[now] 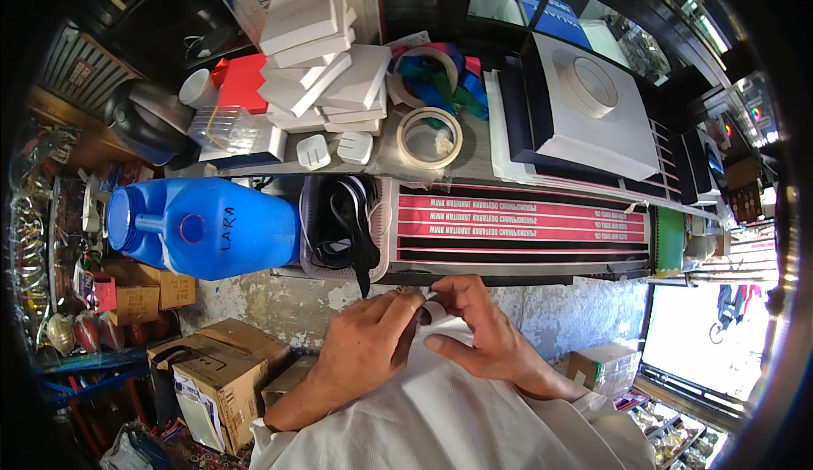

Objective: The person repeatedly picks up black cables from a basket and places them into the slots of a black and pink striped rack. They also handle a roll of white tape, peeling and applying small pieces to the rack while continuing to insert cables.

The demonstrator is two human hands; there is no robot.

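Note:
In front of my white shirt, at chest height, my two hands are close together. My left hand is closed, with its fingers curled in toward the middle. My right hand faces it, its index finger bent and its thumb pointing inward. Between the fingertips is a small pale curled piece, like a strip of tape or paper; its kind is too small to make out. Several left fingertips are hidden behind the hand. Just beyond the hands hangs a black strap end from a plastic basket.
A grey shelf carries stacked white boxes, tape rolls, colored ribbons and two white plugs. Below stand a blue jerrycan and stacked pink-and-black printed strips. Cardboard boxes are at lower left.

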